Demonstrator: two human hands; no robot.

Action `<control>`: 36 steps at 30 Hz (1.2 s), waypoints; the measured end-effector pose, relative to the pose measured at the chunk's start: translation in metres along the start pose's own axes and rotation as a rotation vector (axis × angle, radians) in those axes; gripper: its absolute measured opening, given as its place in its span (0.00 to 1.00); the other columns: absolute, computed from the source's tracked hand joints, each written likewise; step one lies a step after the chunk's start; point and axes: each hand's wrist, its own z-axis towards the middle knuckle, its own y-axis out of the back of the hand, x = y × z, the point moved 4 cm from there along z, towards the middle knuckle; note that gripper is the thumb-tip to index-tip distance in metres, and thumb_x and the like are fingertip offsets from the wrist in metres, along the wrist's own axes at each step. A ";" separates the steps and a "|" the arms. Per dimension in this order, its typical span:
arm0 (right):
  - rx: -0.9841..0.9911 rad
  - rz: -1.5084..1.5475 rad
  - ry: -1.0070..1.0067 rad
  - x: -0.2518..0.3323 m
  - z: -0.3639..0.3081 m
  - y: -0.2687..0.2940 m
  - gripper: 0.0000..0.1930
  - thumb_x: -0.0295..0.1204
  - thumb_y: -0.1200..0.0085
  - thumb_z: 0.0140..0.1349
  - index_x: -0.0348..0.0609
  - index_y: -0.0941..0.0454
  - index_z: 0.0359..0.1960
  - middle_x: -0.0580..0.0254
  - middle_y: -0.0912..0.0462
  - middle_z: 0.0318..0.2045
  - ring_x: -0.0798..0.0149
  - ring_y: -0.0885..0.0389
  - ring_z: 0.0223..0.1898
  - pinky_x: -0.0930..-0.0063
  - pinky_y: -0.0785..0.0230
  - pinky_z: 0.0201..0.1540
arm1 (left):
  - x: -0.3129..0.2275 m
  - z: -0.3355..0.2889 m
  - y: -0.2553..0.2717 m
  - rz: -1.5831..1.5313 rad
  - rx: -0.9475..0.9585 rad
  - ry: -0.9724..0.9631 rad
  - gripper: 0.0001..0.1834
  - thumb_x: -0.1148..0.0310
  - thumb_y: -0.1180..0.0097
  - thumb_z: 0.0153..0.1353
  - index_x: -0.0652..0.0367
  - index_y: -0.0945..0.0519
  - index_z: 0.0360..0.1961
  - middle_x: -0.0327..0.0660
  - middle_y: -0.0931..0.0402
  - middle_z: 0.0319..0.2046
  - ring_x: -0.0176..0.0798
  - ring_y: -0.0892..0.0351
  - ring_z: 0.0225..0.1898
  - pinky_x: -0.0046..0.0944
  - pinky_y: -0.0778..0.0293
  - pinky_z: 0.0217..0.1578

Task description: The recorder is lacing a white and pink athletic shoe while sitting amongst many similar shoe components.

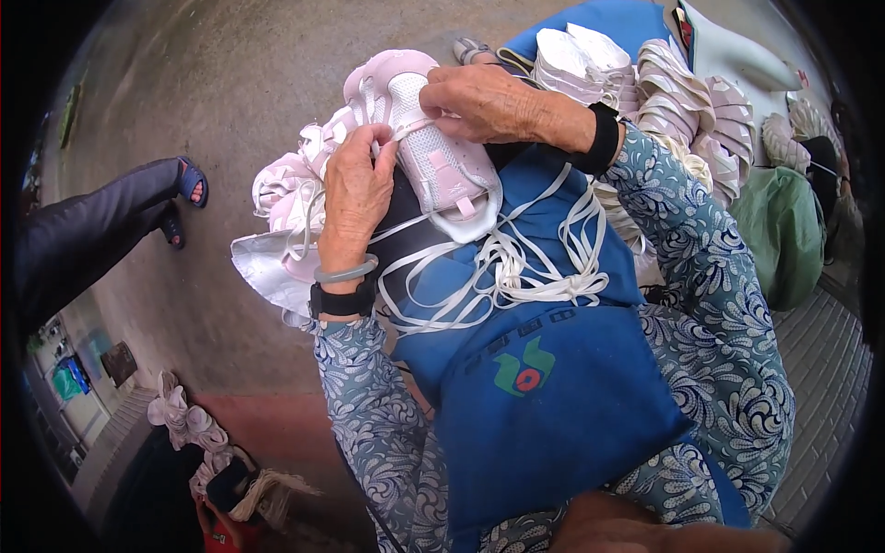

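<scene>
A pink shoe upper (426,158) with white mesh lies over my lap, its heel opening toward me. My left hand (358,184) is closed in a pinch on a white shoelace (403,132) at the left side of the upper. Across from it, my right hand (489,103) has curled fingers pressed together at the right edge of the upper; what sits between those fingertips is hidden. A tangle of loose white laces (507,267) spreads over my blue apron (553,396), below the upper.
More pink and white uppers (290,189) are heaped left of my lap. Stacks of uppers (678,97) stand at the right, beside a green sack (779,235). Another person's legs (101,235) show at the left. Farther uppers (189,424) lie at the lower left, near someone in red.
</scene>
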 end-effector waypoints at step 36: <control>0.078 0.309 -0.085 -0.038 0.001 -0.009 0.16 0.38 0.53 0.61 0.34 0.24 0.28 0.50 0.25 0.20 0.60 0.26 0.24 0.64 0.35 0.30 | 0.000 0.002 -0.009 0.117 -0.129 -0.157 0.03 0.73 0.45 0.52 0.62 0.24 0.27 0.48 0.24 0.23 0.50 0.25 0.29 0.48 0.34 0.37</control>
